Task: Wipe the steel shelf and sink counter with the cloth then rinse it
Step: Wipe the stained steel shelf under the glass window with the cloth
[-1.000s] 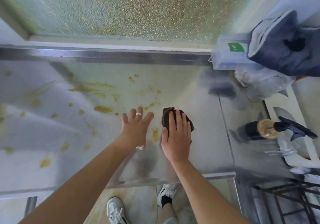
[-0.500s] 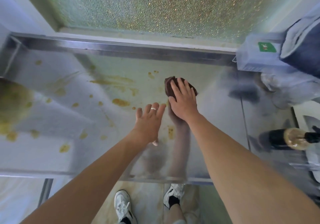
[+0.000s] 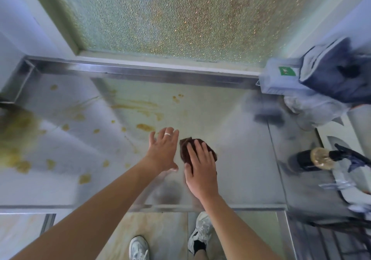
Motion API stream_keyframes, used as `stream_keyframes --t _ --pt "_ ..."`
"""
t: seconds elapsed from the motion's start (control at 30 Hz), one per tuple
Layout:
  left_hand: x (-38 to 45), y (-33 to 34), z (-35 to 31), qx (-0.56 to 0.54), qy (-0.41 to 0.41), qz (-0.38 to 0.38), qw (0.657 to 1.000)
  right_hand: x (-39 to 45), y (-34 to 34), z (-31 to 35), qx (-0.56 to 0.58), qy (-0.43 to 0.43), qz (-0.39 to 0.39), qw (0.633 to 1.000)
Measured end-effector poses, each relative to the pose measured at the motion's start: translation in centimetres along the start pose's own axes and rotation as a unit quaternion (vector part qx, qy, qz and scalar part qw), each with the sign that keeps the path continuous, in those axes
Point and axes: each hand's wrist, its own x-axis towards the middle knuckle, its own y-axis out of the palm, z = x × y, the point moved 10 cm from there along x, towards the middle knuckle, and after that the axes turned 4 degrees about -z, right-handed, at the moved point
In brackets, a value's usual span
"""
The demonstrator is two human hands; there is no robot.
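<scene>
Steel shelf point(image 3: 230, 139) fills the middle of the view, running from a raised back lip under a frosted window point(image 3: 170, 18) to a front edge just above the person's white shoes point(image 3: 200, 233). Yellow-brown stains point(image 3: 145, 127) spot the left and middle of it, thickest at the far left edge, while the stretch to the right of the hands looks bare and dull grey, open as far as a seam in the steel.

Brown cloth point(image 3: 188, 149) lies bunched on the shelf a little right of centre. On it presses the right hand point(image 3: 200, 169), palm down with fingers straight and spread over the cloth, not curled round it. Just beside it, the left hand point(image 3: 163, 151) rests flat on the bare steel, fingers straight and together, holding nothing (a pale ring sits on one finger). Its thumb lies close to the cloth's left edge; whether they touch I cannot tell.

At the right, past the seam, things crowd the surface: a dark spray bottle point(image 3: 321, 159) lying on its side, a pale box with a green label point(image 3: 281, 79) at the back corner, a dark blue bundle of fabric point(image 3: 337, 75) on top of it, and crumpled clear plastic point(image 3: 313, 109) in front
</scene>
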Motion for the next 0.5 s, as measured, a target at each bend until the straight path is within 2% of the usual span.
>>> stream_keyframes --t 0.27,0.5 --pt "2.3 -2.0 2.0 -0.016 -0.014 -0.044 0.999 -1.4 0.8 0.2 -0.009 0.012 0.003 1.000" --pt "5.7 -3.0 2.8 -0.028 -0.055 -0.090 0.994 4.7 0.8 -0.5 -0.003 0.007 -0.007 1.000"
